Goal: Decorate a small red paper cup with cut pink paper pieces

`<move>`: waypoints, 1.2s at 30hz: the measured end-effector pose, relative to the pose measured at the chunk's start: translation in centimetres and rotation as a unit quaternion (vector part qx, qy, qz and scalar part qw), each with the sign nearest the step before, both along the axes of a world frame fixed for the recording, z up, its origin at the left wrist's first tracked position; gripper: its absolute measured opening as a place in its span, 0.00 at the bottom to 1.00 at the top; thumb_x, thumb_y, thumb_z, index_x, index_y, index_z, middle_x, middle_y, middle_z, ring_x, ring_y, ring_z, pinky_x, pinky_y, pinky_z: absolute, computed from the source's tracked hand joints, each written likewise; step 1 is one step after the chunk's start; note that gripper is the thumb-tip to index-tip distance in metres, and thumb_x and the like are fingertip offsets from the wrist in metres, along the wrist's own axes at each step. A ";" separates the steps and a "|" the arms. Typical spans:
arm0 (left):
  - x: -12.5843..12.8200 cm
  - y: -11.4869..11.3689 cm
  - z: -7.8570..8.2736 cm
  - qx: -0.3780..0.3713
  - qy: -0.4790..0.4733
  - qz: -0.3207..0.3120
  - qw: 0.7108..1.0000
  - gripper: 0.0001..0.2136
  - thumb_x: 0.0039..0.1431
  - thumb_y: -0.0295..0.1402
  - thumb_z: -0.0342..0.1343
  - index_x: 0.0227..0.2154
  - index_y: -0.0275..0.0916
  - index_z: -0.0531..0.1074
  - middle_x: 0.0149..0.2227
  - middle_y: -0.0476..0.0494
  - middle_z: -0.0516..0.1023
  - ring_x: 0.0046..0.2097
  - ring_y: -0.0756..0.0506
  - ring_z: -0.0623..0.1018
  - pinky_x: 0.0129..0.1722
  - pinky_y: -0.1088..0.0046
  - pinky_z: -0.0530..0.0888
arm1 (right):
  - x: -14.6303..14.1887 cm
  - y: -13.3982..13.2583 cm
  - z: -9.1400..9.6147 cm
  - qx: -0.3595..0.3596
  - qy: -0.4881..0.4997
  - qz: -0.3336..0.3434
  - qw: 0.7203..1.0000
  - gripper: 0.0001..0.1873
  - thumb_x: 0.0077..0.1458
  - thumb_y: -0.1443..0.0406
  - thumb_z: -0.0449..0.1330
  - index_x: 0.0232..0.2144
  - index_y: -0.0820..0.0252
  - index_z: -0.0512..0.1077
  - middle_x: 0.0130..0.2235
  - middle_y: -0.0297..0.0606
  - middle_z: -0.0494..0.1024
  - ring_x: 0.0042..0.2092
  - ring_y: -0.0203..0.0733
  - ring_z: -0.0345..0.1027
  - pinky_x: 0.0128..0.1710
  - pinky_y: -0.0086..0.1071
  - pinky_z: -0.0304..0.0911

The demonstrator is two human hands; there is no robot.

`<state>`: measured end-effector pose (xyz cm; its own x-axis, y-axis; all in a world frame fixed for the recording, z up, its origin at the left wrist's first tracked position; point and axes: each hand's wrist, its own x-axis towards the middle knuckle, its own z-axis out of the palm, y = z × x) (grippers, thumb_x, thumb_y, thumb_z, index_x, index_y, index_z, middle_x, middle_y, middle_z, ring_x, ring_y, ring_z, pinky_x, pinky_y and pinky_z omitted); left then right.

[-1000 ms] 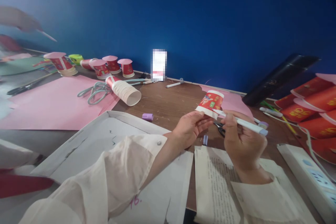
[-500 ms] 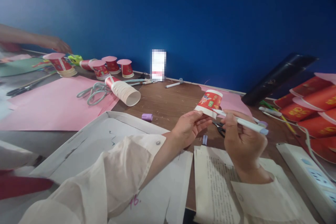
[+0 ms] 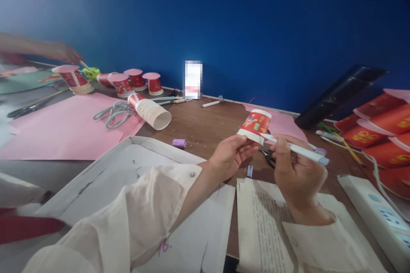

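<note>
My left hand (image 3: 231, 155) pinches the rim of a small red paper cup (image 3: 255, 125), holding it tilted above the brown table (image 3: 205, 126). My right hand (image 3: 296, 175) is closed round a white marker (image 3: 296, 149) with a lilac end; its tip touches the cup's lower edge. A pair of scissors (image 3: 267, 155) lies just under both hands, partly hidden. A lilac pen cap (image 3: 180, 143) rests on the table left of my left hand.
A sleeve of stacked cups (image 3: 150, 110) lies on its side by a grey cord (image 3: 113, 113) and pink paper (image 3: 60, 128). Upturned cups (image 3: 136, 79) line the back. Another person's hand (image 3: 65, 53) reaches at far left. Red cups (image 3: 381, 132), a power strip (image 3: 378, 215) at right; printed pages (image 3: 265, 226) in front.
The cup in my left hand has turned slightly and dropped a little. The other person's hand at far left has come down toward the cups there.
</note>
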<state>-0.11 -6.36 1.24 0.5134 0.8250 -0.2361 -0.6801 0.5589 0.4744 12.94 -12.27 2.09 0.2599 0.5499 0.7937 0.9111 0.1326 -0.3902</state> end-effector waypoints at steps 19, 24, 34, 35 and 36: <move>-0.2 0.0 0.1 -0.001 0.001 0.004 1.000 0.07 0.63 0.22 0.53 0.35 0.29 0.77 0.34 0.39 0.81 0.37 0.49 0.81 0.50 0.70 0.77 | 0.1 -0.2 0.1 -0.008 0.020 0.006 1.000 0.17 0.66 0.57 0.55 0.39 0.60 0.80 0.30 0.40 0.82 0.31 0.43 0.76 0.37 0.35 0.69; -0.2 -0.1 0.3 -0.004 0.001 0.007 1.000 0.07 0.62 0.22 0.54 0.33 0.29 0.77 0.33 0.40 0.81 0.36 0.49 0.81 0.50 0.70 0.77 | 0.1 -0.2 0.1 -0.008 0.018 -0.003 1.000 0.17 0.66 0.56 0.55 0.38 0.60 0.80 0.30 0.40 0.82 0.31 0.43 0.76 0.37 0.36 0.69; -0.3 -0.1 0.4 -0.006 0.003 0.005 1.000 0.07 0.62 0.22 0.54 0.33 0.29 0.77 0.33 0.39 0.81 0.35 0.49 0.81 0.51 0.70 0.77 | 0.2 -0.2 0.2 -0.001 0.015 0.008 1.000 0.16 0.66 0.58 0.55 0.39 0.61 0.80 0.31 0.40 0.82 0.31 0.43 0.77 0.37 0.37 0.70; -0.3 -0.1 0.4 -0.006 0.002 0.007 1.000 0.07 0.62 0.22 0.54 0.33 0.29 0.77 0.33 0.39 0.81 0.35 0.49 0.81 0.52 0.69 0.76 | 0.2 -0.2 0.2 0.000 0.015 0.009 1.000 0.16 0.66 0.58 0.55 0.39 0.61 0.80 0.31 0.40 0.82 0.31 0.43 0.77 0.37 0.37 0.70; -0.3 -0.1 0.4 -0.006 0.001 0.008 1.000 0.06 0.62 0.22 0.54 0.32 0.29 0.77 0.33 0.39 0.81 0.35 0.49 0.81 0.52 0.69 0.76 | 0.2 -0.2 0.2 0.000 0.015 0.009 1.000 0.16 0.66 0.58 0.55 0.38 0.61 0.80 0.31 0.40 0.82 0.31 0.43 0.77 0.37 0.37 0.70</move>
<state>-0.41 -6.42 1.67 0.4995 0.8306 -0.2460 -0.6886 0.5530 0.4690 13.11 -12.47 2.26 0.2736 0.5547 0.7858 0.8961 0.1498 -0.4178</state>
